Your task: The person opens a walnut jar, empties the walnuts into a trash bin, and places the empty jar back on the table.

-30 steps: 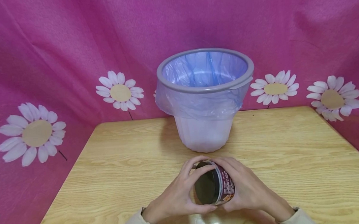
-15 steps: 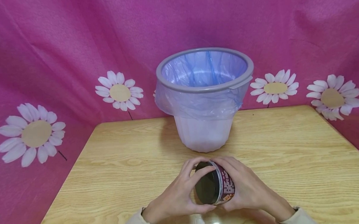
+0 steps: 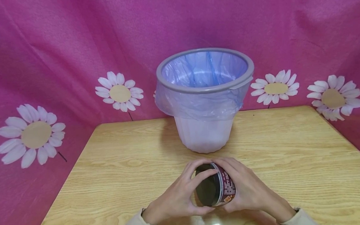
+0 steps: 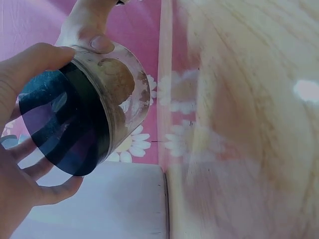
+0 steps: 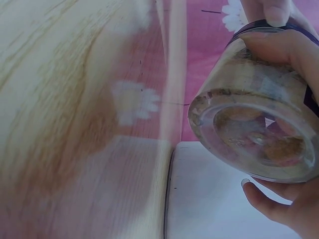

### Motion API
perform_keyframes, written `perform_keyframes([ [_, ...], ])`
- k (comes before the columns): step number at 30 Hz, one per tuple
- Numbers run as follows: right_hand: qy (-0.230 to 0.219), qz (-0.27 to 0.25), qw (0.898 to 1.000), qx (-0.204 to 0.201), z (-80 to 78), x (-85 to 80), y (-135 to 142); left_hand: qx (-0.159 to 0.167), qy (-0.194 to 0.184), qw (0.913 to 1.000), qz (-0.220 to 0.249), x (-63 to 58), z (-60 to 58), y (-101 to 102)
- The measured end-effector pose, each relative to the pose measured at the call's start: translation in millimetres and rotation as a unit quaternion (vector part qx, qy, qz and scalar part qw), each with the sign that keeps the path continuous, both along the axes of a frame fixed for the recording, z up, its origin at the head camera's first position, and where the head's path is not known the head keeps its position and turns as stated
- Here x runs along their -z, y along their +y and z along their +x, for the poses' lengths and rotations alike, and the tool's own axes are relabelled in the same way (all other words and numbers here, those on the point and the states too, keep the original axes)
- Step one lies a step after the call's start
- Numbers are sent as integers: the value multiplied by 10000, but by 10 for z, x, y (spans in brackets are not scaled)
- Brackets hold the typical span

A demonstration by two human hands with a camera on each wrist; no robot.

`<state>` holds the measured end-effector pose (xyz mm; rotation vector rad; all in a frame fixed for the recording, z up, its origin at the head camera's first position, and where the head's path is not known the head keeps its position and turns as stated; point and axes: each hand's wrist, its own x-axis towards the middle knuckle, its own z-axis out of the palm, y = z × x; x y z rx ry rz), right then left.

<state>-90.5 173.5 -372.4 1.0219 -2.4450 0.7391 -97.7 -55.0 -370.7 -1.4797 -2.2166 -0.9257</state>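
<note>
Tilted on its side above the near part of the table is a clear jar (image 3: pixel 227 187) with a dark lid (image 3: pixel 207 189) and a purple printed label. My left hand (image 3: pixel 181 195) grips the lid by its rim, thumb below and fingers above. From the other side my right hand (image 3: pixel 246 186) holds the jar's body. In the left wrist view the lid (image 4: pixel 65 119) faces the left palm, and brown smears show on the see-through wall. The right wrist view shows the jar's round base (image 5: pixel 259 134), with brownish residue inside.
A whitish bin (image 3: pixel 204 133) with a grey rim (image 3: pixel 206 89) stands on the wooden table (image 3: pixel 110 168) just beyond my hands. A bluish plastic bag (image 3: pixel 194 107) lines it and hangs over its sides. Behind hangs a pink cloth (image 3: pixel 76 36) with white daisies.
The left fingers and the lid have shifted very slightly downward in the head view. Both hands keep hold of the jar, and the bin stands where it was.
</note>
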Motion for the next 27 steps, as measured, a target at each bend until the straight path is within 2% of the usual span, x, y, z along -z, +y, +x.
perform_keyframes([
  [5, 55, -31, 10000, 0, 1, 2, 1, -89, -79, 9999, 83, 13, 11, -2],
  [10, 37, -55, 10000, -10, 0, 0, 2, -199, -129, 9997, -36, 18, 14, -7],
  [19, 75, 10, 10000, 25, -4, 9, 1, -74, -94, 9999, -6, 25, 6, 1],
  [27, 163, -43, 9999, -25, 3, -1, -7, -149, -115, 9998, -16, 28, 7, 1],
])
